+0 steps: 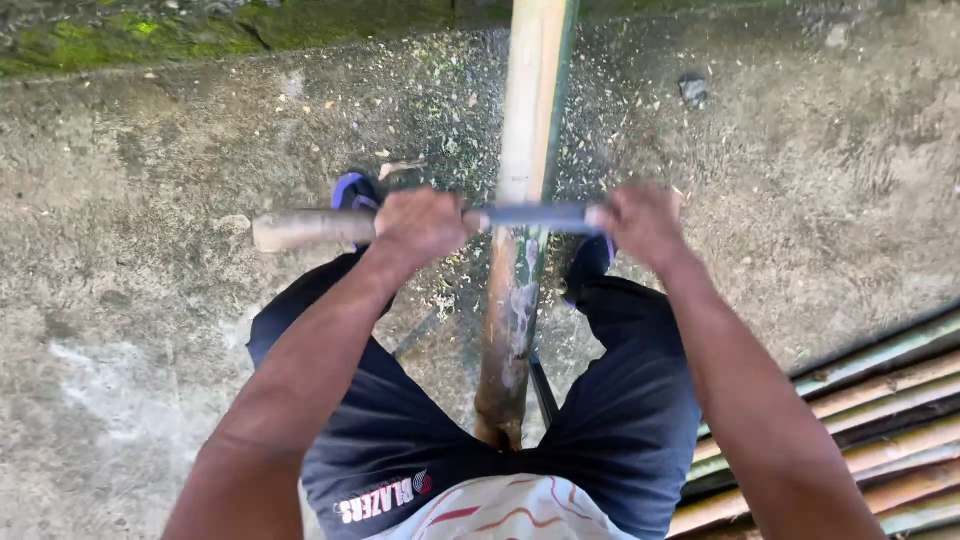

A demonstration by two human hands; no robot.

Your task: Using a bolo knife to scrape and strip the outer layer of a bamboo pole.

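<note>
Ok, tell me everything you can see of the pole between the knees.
The pole looks like bamboo: long and round. Its far part is pale and scraped, with a green strip along one edge; the near part is brown and blotchy. It runs from between the legs out over the concrete. A knife lies across it, held by the left hand and right hand.

A bamboo pole [523,200] shows a pale, smooth, matt face where its skin is shaved off, with a strip of green rind along one edge and mottled grey-brown bark nearer the body. Across it lies a blade [535,216] of dull grey-blue metal with little shine, fitted to a worn, dusty wooden handle [300,229]. The concrete floor [150,200] is rough, pitted and matt, speckled with pale wood shavings [450,100], and mossy green at its far edge. Dark cloth shorts [620,420] look soft and matt. Split bamboo slats [880,400] appear dry and fibrous.
</note>
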